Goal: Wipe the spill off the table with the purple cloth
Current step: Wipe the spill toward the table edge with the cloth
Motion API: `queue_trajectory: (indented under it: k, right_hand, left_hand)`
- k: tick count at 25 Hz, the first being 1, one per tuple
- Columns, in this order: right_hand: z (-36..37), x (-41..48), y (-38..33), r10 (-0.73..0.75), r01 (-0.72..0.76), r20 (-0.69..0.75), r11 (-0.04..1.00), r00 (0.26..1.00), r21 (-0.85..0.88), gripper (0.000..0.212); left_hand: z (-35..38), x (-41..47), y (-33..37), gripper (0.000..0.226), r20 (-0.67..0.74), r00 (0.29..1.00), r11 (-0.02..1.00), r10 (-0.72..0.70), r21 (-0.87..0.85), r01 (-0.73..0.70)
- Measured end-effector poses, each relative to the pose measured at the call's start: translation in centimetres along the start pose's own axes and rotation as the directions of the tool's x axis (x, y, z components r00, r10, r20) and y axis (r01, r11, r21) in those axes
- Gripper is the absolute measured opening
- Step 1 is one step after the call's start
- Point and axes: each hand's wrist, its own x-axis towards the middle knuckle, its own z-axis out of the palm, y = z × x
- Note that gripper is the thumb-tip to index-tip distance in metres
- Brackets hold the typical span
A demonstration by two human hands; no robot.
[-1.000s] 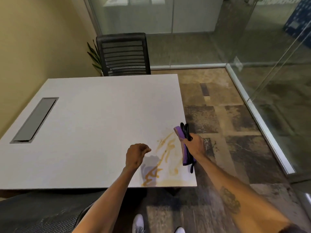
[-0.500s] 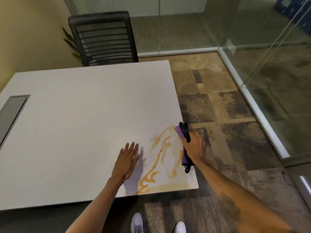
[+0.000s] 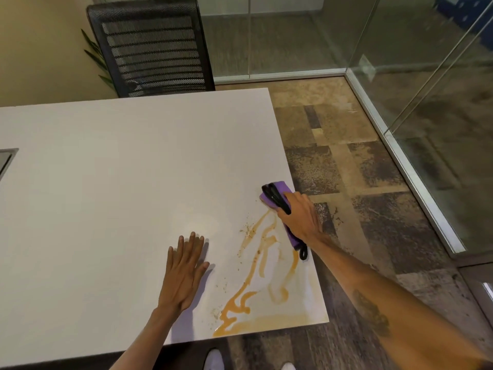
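Observation:
An orange-brown spill (image 3: 262,287) runs in streaks over the near right corner of the white table (image 3: 128,182), with crumbs around it. My right hand (image 3: 300,218) grips the purple cloth (image 3: 280,190), which has black edging, and presses it on the table at the spill's far end, close to the right edge. My left hand (image 3: 185,271) lies flat on the table with fingers spread, just left of the spill, holding nothing.
A black mesh chair (image 3: 152,46) stands at the table's far side, with plant leaves (image 3: 93,54) behind it. A grey cable hatch (image 3: 6,160) sits at the left edge. Glass partitions (image 3: 426,76) run along the right over patterned carpet. My white shoes (image 3: 214,359) show below the table.
My left hand opened from a raised fist and came down flat on the table. My right hand lowered the purple cloth onto the table at the spill's far end.

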Motion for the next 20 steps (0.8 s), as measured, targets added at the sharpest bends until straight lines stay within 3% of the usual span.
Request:
queue_trajectory:
  k: [3, 8, 11, 16, 20]
  right_hand:
    - [1.4, 0.2, 0.7, -0.028, 0.032, 0.093, 0.998, 0.995, -0.046, 0.051]
    - [1.6, 0.6, 2.1, -0.006, -0.008, 0.055, 0.965, 0.998, 0.261, 0.047]
    - [1.6, 0.6, 2.1, 0.05, -0.075, 0.091, 0.952, 0.995, 0.298, 0.051]
    - [3.2, 0.7, 2.3, -0.129, 0.106, 0.239, 0.989, 0.962, 0.106, 0.084]
    - [3.6, 1.4, 2.7, -0.194, 0.205, 0.212, 0.978, 0.958, -0.03, 0.074]
  left_hand:
    - [0.8, -0.5, -0.4, 0.064, -0.006, 1.0, 1.0, 0.009, -0.014, -0.009]
    - [1.0, -0.8, -0.2, 0.065, -0.017, 1.0, 1.0, 0.011, 0.021, -0.011]
    - [0.8, -1.0, 0.1, 0.065, -0.049, 0.999, 1.0, 0.008, -0.012, -0.009]
    - [1.6, -0.6, -0.2, 0.067, -0.024, 0.998, 0.995, -0.058, 0.082, 0.06]
    - [2.0, -0.4, -0.5, 0.075, -0.011, 0.994, 0.984, -0.112, 0.14, 0.113]
